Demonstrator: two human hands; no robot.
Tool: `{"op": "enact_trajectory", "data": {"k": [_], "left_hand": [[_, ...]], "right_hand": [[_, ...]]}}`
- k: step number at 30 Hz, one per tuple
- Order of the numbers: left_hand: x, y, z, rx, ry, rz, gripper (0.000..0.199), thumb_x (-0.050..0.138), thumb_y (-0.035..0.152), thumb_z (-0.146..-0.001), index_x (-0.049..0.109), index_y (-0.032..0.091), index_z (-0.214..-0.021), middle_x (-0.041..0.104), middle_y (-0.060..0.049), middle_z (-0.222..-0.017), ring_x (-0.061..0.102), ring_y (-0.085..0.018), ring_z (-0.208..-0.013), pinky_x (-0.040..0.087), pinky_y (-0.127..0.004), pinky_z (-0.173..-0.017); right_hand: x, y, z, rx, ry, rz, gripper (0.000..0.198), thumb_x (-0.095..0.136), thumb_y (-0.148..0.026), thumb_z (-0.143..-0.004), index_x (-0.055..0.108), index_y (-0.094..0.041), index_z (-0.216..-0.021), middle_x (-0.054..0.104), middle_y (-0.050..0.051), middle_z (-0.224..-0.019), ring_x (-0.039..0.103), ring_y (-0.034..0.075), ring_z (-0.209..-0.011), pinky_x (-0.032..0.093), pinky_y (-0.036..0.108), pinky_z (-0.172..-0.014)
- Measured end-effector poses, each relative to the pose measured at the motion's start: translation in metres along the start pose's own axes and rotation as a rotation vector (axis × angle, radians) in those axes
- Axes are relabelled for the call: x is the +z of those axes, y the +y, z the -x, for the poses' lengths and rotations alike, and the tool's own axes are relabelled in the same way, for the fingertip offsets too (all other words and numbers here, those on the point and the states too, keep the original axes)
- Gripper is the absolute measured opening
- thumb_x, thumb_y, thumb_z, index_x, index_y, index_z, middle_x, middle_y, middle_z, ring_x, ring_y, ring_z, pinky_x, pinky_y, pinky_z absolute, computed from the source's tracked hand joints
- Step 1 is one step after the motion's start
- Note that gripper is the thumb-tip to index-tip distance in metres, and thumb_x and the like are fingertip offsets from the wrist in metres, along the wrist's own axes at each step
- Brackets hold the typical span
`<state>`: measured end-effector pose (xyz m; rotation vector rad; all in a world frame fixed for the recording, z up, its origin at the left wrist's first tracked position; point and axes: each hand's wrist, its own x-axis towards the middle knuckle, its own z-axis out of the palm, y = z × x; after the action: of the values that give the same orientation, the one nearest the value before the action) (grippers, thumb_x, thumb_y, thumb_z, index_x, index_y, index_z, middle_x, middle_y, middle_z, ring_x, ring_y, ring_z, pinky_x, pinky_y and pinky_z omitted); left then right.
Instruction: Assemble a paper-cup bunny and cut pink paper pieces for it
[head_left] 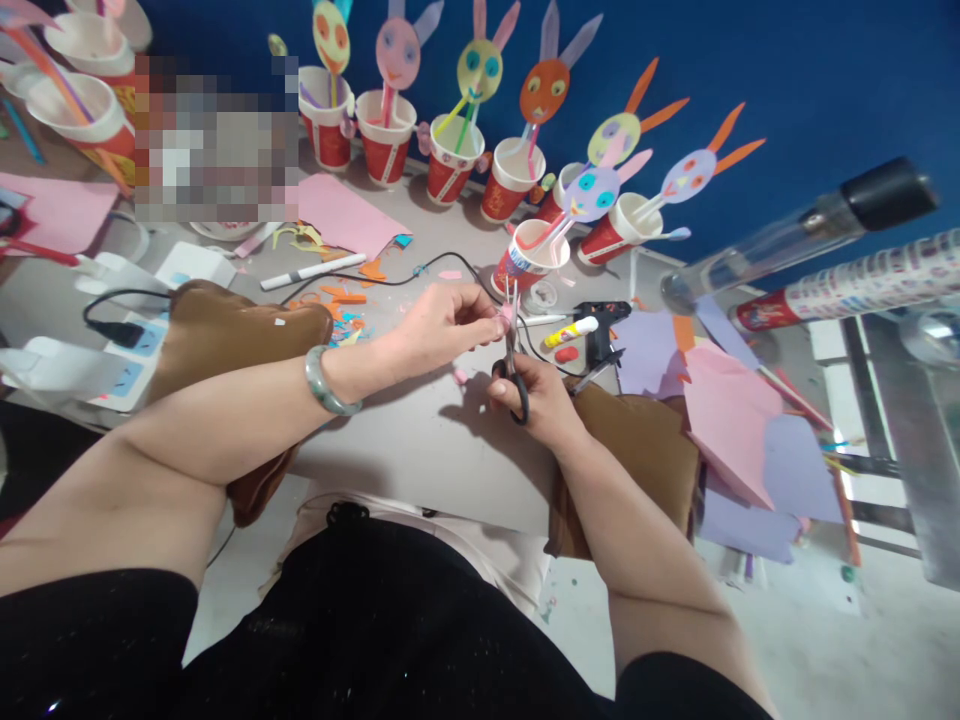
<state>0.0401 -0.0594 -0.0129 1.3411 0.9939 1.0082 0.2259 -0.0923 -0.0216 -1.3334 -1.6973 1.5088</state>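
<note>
My right hand [541, 400] is closed round the black handles of a pair of scissors [517, 395], with the blades pointing away from me. Between the fingertips of my left hand [461, 325] is a small piece of pink paper [507, 314], held at the blades. Whether the blades are cutting into it I cannot tell. A small pink scrap [460, 376] lies on the table just below the left fingers. Directly beyond the scissors stands a red and white paper cup [529, 262] with a purple paper rabbit head [592, 192] on straws.
Several more cups with rabbit heads line the blue wall [810, 80]. Right of my hands lie a glue stick [571, 332], a black glue gun [602, 330] and coloured paper [731, 425]. Brown cushions [240, 335] flank the work spot. A power strip [139, 365] and cables are on the left.
</note>
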Motion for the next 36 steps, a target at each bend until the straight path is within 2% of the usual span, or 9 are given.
{"op": "enact_trajectory", "data": {"k": [5, 13, 20, 36], "left_hand": [[0.0, 0.0015, -0.0011, -0.012, -0.001, 0.01, 0.012, 0.066, 0.015, -0.08, 0.061, 0.013, -0.07, 0.061, 0.002, -0.062, 0.053, -0.005, -0.057, 0.042, -0.02, -0.055], [-0.0009, 0.0028, -0.0011, -0.024, -0.007, -0.015, 0.01, 0.066, 0.015, -0.08, 0.061, 0.014, -0.071, 0.061, 0.002, -0.062, 0.054, -0.006, -0.057, 0.042, -0.02, -0.056], [-0.0014, 0.0037, -0.0007, -0.013, -0.019, -0.017, 0.012, 0.066, 0.015, -0.08, 0.061, 0.013, -0.07, 0.061, 0.002, -0.062, 0.053, -0.006, -0.057, 0.041, -0.02, -0.055], [-0.0017, 0.0025, -0.001, 0.008, -0.019, -0.007, 0.013, 0.067, 0.016, -0.08, 0.06, 0.014, -0.069, 0.06, 0.002, -0.061, 0.052, -0.005, -0.056, 0.039, -0.019, -0.054]], "right_hand": [[-0.0006, 0.0008, -0.0004, -0.027, -0.012, 0.027, 0.064, 0.071, -0.081, -0.067, 0.047, -0.022, -0.067, 0.057, -0.003, -0.053, 0.049, 0.011, -0.048, 0.036, 0.027, -0.048], [0.0003, -0.0001, -0.0007, -0.014, -0.005, -0.034, 0.064, 0.077, -0.078, -0.062, 0.046, -0.023, -0.065, 0.057, -0.003, -0.053, 0.047, 0.01, -0.047, 0.036, 0.026, -0.048], [-0.0004, 0.0009, -0.0009, -0.024, -0.004, -0.012, 0.062, 0.076, -0.077, -0.064, 0.048, -0.022, -0.066, 0.058, -0.002, -0.053, 0.049, 0.011, -0.048, 0.036, 0.027, -0.049], [-0.0017, 0.0023, -0.0012, -0.011, 0.012, -0.031, 0.062, 0.081, -0.074, -0.061, 0.045, -0.023, -0.062, 0.055, -0.003, -0.05, 0.044, 0.01, -0.049, 0.034, 0.026, -0.049]]}}
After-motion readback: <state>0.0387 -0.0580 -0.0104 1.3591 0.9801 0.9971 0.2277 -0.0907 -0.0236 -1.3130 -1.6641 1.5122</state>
